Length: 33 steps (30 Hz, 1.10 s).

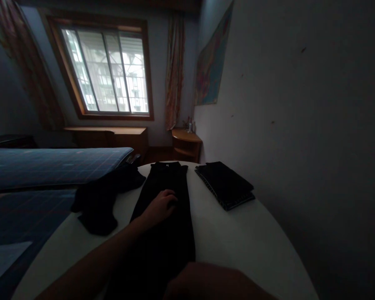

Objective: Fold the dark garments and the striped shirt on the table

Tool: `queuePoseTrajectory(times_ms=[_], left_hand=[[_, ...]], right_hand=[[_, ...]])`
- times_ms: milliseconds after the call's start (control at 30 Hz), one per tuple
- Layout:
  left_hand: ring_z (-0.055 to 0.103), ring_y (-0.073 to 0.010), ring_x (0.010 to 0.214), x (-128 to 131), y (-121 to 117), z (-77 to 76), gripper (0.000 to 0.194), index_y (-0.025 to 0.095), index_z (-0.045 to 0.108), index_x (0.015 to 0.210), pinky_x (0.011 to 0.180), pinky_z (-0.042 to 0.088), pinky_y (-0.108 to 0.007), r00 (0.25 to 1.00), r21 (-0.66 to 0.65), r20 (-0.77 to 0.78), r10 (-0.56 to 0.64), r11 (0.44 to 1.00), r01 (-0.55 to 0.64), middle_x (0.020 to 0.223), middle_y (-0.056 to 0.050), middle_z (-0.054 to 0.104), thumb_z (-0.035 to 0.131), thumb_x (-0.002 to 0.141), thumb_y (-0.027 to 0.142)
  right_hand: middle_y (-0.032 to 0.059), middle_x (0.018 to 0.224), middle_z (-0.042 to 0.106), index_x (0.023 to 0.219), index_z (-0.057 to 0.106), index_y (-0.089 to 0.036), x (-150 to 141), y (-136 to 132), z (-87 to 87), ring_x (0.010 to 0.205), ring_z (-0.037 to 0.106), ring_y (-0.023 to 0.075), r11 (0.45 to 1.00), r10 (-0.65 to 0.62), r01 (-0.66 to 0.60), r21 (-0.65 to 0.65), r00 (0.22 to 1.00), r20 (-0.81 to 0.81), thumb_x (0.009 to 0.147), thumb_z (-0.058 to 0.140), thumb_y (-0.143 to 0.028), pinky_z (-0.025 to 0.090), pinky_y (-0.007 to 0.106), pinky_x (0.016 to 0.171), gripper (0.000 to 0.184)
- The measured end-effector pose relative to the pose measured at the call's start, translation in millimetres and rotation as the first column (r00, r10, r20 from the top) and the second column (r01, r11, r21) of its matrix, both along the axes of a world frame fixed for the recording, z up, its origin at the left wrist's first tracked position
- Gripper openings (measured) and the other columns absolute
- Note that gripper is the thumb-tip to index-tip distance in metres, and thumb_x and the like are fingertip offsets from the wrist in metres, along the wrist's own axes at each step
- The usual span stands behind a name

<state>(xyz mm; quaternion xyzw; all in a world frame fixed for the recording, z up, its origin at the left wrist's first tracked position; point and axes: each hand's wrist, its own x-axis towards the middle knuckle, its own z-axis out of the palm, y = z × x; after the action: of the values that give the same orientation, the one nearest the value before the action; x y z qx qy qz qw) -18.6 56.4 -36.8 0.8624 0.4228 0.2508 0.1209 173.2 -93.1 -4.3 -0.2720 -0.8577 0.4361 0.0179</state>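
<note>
A pair of black trousers [171, 225] lies lengthwise on the round white table [225, 233], its waistband at the far edge. My left hand [163, 204] rests on the upper part of the trousers, palm down, with its fingers loosely bent and no cloth visibly gripped. Low in the view, my right hand [206, 280] is dark and blurred over the near end of the trousers; its fingers cannot be made out. To the right sits a folded dark garment [225, 183] with layered edges. On the left, another black garment [103, 200] lies crumpled, partly over the table's edge.
A bed with a blue plaid cover [56, 166] stands left of the table. Close on the right is a white wall [293, 125] with a map [213, 62]. Beyond the table are a wooden corner shelf [186, 135], a desk [128, 131] and a window [108, 73].
</note>
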Motion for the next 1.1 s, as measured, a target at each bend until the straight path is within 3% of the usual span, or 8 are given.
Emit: queuePoseTrajectory(times_ms=[133,233,300,500,700,900,1000,1100], left_hand=[[0.064,-0.0177,0.088,2.9,-56.4,18.6,0.012,0.02,0.068,0.093,0.081,0.051,-0.029,0.97,-0.123,-0.087,-0.228,0.968,0.217,0.093,-0.003,0.068,0.059,0.087,0.014],[0.065,-0.0153,0.089,6.0,-101.0,31.5,0.021,0.026,0.067,0.105,0.078,0.05,-0.024,0.84,-0.208,-0.147,-0.522,0.847,0.49,0.101,0.0,0.069,0.065,0.086,0.018],[0.065,-0.016,0.09,8.7,-123.4,32.9,0.028,0.03,0.065,0.116,0.075,0.049,-0.025,0.764,-0.162,-0.207,-0.611,0.791,0.59,0.108,0.0,0.068,0.068,0.089,0.028],[0.064,-0.0136,0.085,20.1,-142.9,8.8,0.018,0.031,0.064,0.111,0.06,0.044,-0.025,0.704,0.04,-0.381,-0.599,0.75,0.66,0.109,0.001,0.068,0.064,0.093,0.031],[0.066,-0.012,0.079,34.5,-144.4,-16.6,0.015,0.024,0.059,0.107,0.064,0.045,-0.023,0.75,-0.023,-0.275,-0.601,0.784,0.62,0.097,0.002,0.071,0.057,0.097,0.035],[0.066,-0.013,0.084,23.8,-141.7,5.3,0.014,0.024,0.058,0.11,0.069,0.047,-0.023,0.682,-0.035,-0.267,-0.681,0.714,0.699,0.103,0.001,0.071,0.058,0.097,0.029],[0.065,-0.0165,0.083,-1.6,-120.5,26.3,0.005,0.023,0.061,0.096,0.072,0.047,-0.027,0.808,-0.018,-0.308,-0.502,0.852,0.523,0.095,0.0,0.07,0.057,0.094,0.026],[0.066,-0.019,0.086,-33.4,-89.9,31.8,0.012,0.022,0.063,0.098,0.074,0.047,-0.029,0.923,-0.053,-0.302,-0.239,0.971,0.234,0.095,-0.002,0.07,0.053,0.092,0.019]], right_hand=[[0.0016,0.086,0.074,0.096,0.072,-0.02,30.3,29.5,19.1,0.073,0.066,0.0139,0.866,-0.436,0.415,0.279,0.9,0.014,0.086,0.058,-0.024,0.041,0.022,0.063,0.018],[0.0066,0.088,0.074,0.09,0.072,-0.017,41.6,51.8,10.3,0.079,0.067,0.0177,0.669,-0.68,0.634,0.388,0.733,-0.026,0.091,0.054,-0.034,0.042,0.026,0.068,0.025],[0.0081,0.089,0.075,0.089,0.072,-0.017,40.2,60.0,0.0,0.081,0.067,0.0192,0.62,-0.731,0.668,0.412,0.683,-0.007,0.09,0.055,-0.04,0.042,0.027,0.068,0.029],[0.0061,0.084,0.074,0.086,0.07,-0.017,22.5,59.7,-15.4,0.074,0.066,0.0168,0.644,-0.701,0.631,0.433,0.713,0.004,0.089,0.057,-0.036,0.037,0.025,0.063,0.023],[0.0057,0.085,0.074,0.086,0.069,-0.018,23.7,64.4,-15.7,0.076,0.066,0.0172,0.59,-0.738,0.628,0.508,0.674,0.024,0.091,0.054,-0.033,0.036,0.026,0.064,0.022],[0.0055,0.086,0.074,0.094,0.067,-0.018,22.6,60.5,-9.1,0.081,0.068,0.0192,0.578,-0.748,0.575,0.579,0.657,0.093,0.09,0.058,-0.032,0.038,0.028,0.072,0.017],[0.005,0.085,0.074,0.092,0.066,-0.018,21.4,49.1,4.1,0.08,0.067,0.0184,0.606,-0.708,0.536,0.588,0.7,0.092,0.089,0.06,-0.03,0.038,0.027,0.071,0.014],[0.0011,0.084,0.073,0.086,0.067,-0.019,22.2,32.8,20.4,0.075,0.066,0.0148,0.761,-0.527,0.408,0.504,0.842,0.115,0.083,0.067,-0.029,0.038,0.024,0.066,0.01]])
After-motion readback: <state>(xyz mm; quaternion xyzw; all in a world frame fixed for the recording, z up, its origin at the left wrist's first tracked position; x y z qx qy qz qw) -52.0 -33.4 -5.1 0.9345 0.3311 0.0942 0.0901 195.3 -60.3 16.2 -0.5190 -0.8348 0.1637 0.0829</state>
